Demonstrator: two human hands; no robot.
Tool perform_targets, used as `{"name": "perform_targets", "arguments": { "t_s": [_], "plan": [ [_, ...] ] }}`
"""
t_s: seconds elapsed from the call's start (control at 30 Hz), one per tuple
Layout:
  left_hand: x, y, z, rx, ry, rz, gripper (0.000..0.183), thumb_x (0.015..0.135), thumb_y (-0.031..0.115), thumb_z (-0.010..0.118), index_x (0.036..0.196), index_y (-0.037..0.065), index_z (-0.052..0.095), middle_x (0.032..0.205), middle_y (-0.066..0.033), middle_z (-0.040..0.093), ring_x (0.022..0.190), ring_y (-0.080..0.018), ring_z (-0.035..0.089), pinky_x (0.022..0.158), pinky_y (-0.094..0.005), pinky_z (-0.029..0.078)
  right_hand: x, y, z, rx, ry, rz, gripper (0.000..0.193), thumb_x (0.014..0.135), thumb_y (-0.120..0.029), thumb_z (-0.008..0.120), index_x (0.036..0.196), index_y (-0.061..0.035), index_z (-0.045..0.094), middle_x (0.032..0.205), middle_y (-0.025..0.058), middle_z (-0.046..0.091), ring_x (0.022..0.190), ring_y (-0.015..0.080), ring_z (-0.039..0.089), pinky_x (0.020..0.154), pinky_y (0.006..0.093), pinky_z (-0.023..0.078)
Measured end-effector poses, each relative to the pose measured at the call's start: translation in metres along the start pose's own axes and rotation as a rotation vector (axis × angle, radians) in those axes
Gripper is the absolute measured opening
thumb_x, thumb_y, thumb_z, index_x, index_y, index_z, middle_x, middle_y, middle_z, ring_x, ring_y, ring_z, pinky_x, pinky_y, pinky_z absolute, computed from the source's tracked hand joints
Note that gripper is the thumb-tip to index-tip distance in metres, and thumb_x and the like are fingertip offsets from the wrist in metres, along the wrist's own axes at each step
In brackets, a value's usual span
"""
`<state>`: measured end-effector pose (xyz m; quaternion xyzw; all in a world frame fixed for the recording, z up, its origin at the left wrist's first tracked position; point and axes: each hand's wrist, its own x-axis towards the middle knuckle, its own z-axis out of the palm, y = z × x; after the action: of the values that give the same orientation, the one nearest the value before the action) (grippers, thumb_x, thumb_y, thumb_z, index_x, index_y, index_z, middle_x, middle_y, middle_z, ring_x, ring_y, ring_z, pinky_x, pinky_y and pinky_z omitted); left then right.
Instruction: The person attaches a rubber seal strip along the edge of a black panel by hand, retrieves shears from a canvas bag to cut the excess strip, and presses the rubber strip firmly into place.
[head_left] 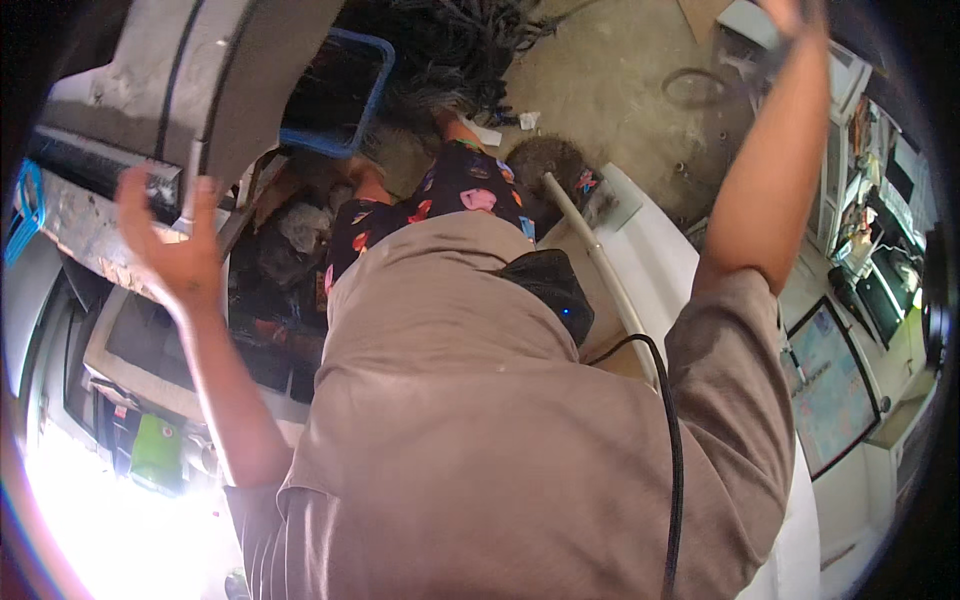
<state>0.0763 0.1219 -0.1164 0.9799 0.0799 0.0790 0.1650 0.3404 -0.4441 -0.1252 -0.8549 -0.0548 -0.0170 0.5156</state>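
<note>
With clock positions taken from the centre of the head view, the left hand is located between 9 and 10 o'clock. Its fingers are extended and spread, thumb apart, at the lower edge of a grey housing, which occupies 10 to 11 o'clock. A metal rod runs down the housing and ends beside the thumb; contact cannot be confirmed. The right hand is raised between 1 and 2 o'clock, blurred and cut by the frame; the state of its fingers cannot be determined. A dark loop is positioned near the right forearm, at the same bearing; whether it is held cannot be told. A blue-rimmed frame is at 11 o'clock, adjacent to a pile of black strands near 12 o'clock. A pale pole slants at 2 o'clock. A green container is at 8 o'clock.
</note>
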Motion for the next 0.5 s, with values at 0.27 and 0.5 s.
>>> {"name": "perform_targets", "arguments": {
  "t_s": [0.27, 0.5],
  "plan": [
    [0.053, -0.108, 0.061, 0.361, -0.174, 0.114, 0.098, 0.077, 0.053, 0.077, 0.151, 0.004, 0.034, 0.153, -0.0223, 0.033, 0.143, -0.0389, 0.028, 0.117, -0.0502, 0.024, -0.057, 0.207, 0.157, -0.918, -0.445, 0.187, 0.015, 0.08, -0.015, 0.06, 0.084, -0.0041, 0.07, 0.091, 0.0229, 0.068, 0.086, 0.0388, 0.065, 0.076, 0.0469, 0.052],
    [0.054, -0.124, 0.06, 0.137, -0.167, 0.13, 0.087, 0.084, 0.044, 0.075, 0.151, 0.006, 0.035, 0.151, -0.0174, 0.038, 0.141, -0.0351, 0.034, 0.117, -0.0493, 0.026, -0.191, 0.449, 0.335, -0.975, -1.32, 0.274, 0.028, 0.094, -0.015, 0.048, 0.1, -0.0009, 0.071, 0.104, 0.0193, 0.069, 0.086, 0.0344, 0.067, 0.079, 0.047, 0.055]
  ]
}}
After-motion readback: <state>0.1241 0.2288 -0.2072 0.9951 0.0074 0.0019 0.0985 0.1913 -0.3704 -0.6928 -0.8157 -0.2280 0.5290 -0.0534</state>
